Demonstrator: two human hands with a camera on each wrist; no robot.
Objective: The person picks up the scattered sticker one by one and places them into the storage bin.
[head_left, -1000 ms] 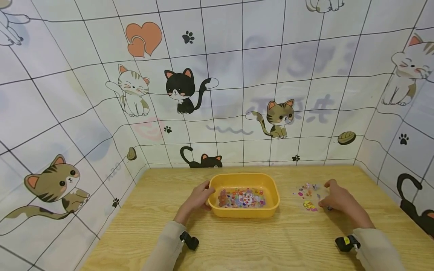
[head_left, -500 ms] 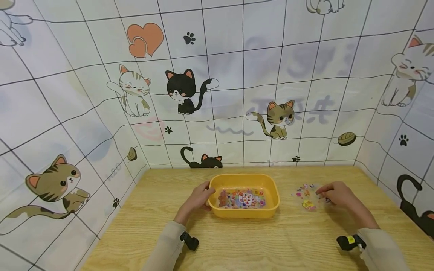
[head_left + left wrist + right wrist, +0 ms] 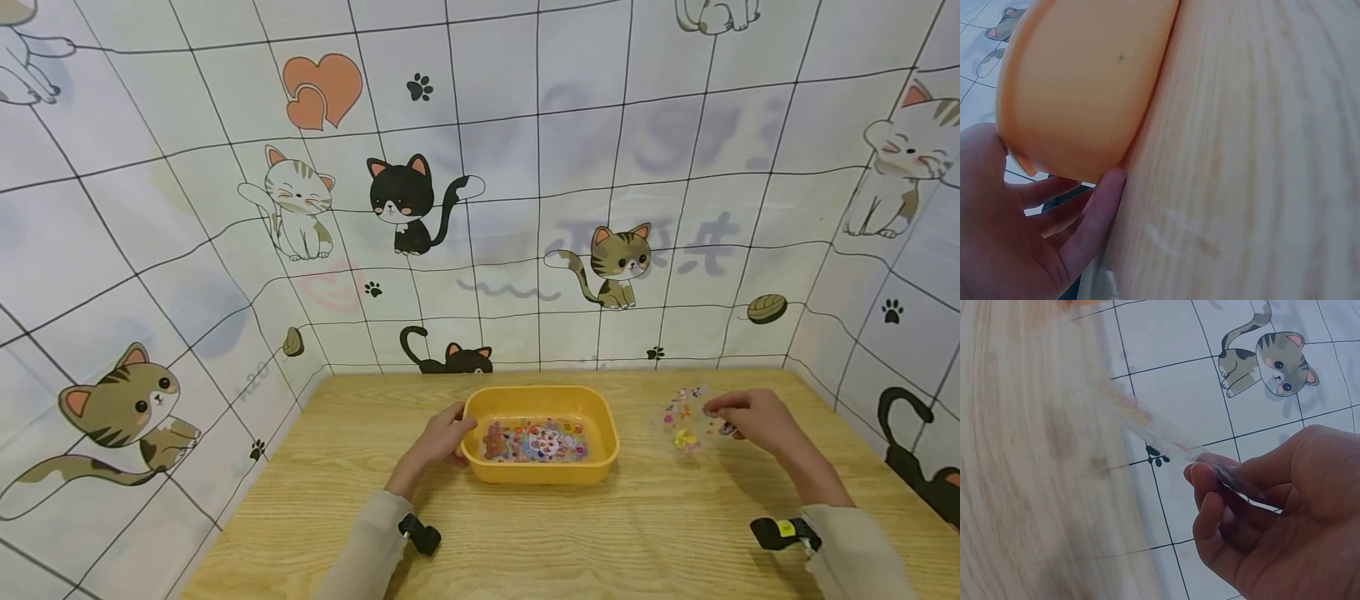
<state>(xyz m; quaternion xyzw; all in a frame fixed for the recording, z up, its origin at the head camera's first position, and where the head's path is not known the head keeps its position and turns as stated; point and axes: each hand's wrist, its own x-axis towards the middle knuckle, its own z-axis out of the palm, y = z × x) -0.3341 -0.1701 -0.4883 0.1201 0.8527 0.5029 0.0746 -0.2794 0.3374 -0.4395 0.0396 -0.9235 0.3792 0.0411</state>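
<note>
A yellow plastic basin stands on the table, holding a clear sheet with colourful cartoon stickers. My left hand grips the basin's left end, the thumb over the rim and the fingers against the outer wall. In the left wrist view the left hand has its fingers beside the basin's wall. To the right, my right hand pinches a clear sticker sheet by its right edge. The right wrist view shows this sheet nearly edge-on, tilted above the table, between thumb and fingers of the right hand.
The light wooden table meets cloth-like walls with grid lines and cartoon cats at the back and both sides. Black wrist devices sit at both sleeve cuffs.
My right hand has closed its fingers on the sticker sheet's edge and raised the sheet off the table. The left hand and the basin have stayed in place.
</note>
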